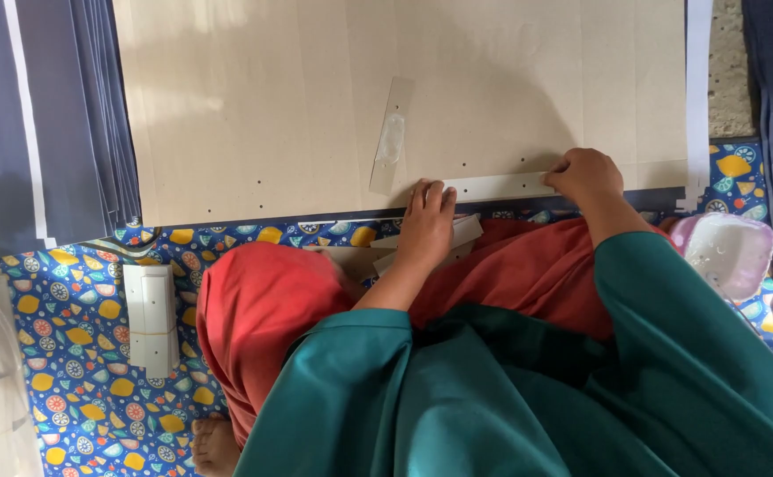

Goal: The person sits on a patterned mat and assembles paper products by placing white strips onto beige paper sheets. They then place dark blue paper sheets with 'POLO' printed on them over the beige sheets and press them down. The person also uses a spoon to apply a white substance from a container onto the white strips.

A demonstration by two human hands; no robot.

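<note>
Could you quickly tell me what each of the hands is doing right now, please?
Left hand: open, fingers pressed flat on the white strip lying on the cardboard sheet.
Right hand: curled, gripping the strip's other end.

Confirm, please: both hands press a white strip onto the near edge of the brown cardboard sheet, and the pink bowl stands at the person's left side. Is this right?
Not entirely. The head view shows the pink bowl at the person's right side, not the left. The rest holds: the left hand and the right hand both press the white strip onto the near edge of the brown cardboard sheet.
</note>
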